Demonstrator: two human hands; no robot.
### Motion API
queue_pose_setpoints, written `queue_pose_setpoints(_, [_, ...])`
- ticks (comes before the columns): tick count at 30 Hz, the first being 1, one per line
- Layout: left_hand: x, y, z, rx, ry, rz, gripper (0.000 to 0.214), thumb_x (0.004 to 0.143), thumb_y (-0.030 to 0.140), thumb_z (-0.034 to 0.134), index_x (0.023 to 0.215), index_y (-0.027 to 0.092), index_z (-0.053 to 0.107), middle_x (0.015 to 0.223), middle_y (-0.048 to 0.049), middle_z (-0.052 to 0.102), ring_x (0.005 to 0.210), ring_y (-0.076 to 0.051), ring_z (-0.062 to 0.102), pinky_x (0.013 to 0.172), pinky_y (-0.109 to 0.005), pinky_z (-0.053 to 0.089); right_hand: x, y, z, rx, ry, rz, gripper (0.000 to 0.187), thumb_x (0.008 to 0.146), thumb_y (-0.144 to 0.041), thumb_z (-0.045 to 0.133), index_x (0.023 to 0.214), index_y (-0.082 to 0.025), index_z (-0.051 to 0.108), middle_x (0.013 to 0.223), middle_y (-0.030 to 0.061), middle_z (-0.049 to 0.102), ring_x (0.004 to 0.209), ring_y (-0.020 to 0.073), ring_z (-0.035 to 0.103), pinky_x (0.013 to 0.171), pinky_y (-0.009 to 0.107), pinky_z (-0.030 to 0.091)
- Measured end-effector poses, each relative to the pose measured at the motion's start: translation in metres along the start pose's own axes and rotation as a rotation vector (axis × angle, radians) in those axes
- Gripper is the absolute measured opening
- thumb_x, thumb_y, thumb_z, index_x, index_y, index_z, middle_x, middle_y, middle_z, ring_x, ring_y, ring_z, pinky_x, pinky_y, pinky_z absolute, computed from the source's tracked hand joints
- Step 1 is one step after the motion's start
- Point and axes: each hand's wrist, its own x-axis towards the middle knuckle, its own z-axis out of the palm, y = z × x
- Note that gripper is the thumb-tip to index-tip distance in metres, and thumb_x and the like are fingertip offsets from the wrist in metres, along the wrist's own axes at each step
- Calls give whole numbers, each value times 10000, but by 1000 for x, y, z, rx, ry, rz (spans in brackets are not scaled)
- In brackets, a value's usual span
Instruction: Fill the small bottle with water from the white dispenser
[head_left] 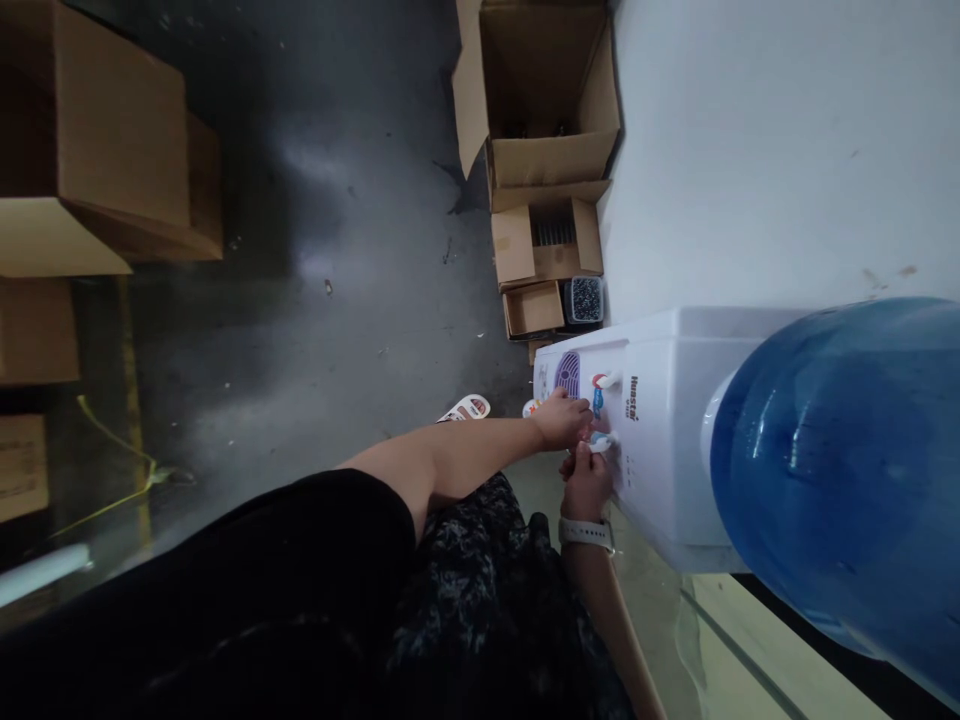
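A white water dispenser [652,440] stands to my right, with a large blue water bottle [832,470] on top. Its front carries a red-marked tap [606,381] and a blue-marked tap [602,442]. My left hand [562,419] reaches across to the blue-marked tap, its fingers curled. Close beside it, my right hand [586,482], with a pale watch strap [586,533] on the wrist, has its fingers bent by the same tap. Something small and reddish shows between the fingertips of both hands; what it is I cannot make out.
Open cardboard boxes [551,160] line the wall ahead, with a small tub of dark bits [585,299] near the dispenser. More cardboard boxes [124,120] stand at the left. A yellow strap [112,430] lies on the grey floor [360,250]. A shoe [472,406] shows below my left arm.
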Motion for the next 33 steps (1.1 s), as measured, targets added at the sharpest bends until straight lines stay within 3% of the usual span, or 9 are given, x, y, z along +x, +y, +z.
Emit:
queue_pose_setpoints(12, [0, 1, 0, 3, 10, -8, 191, 894, 258, 542, 935, 130, 678, 977, -116, 662, 839, -235, 629, 795, -412, 340, 0, 5, 2, 43, 14, 36, 430, 832, -584, 631, 744, -167, 570, 507, -80, 505, 413, 74, 453, 427, 214, 361])
queue_pose_setpoints(23, [0, 1, 0, -1, -26, -12, 205, 907, 252, 518, 953, 126, 673, 1000, -120, 659, 856, -239, 626, 808, -422, 338, -1, 4, 2, 65, -20, 65, 308, 960, -396, 589, 784, -143, 578, 585, -76, 485, 460, 59, 450, 448, 188, 391])
queue_pose_setpoints(33, [1, 2, -1, -8, -31, -20, 215, 918, 254, 507, 949, 130, 679, 987, -113, 657, 867, -231, 625, 824, -412, 337, -2, 2, 1, 71, -43, 68, 282, 972, -372, 582, 815, -138, 587, 608, -74, 494, 464, 56, 449, 455, 187, 405])
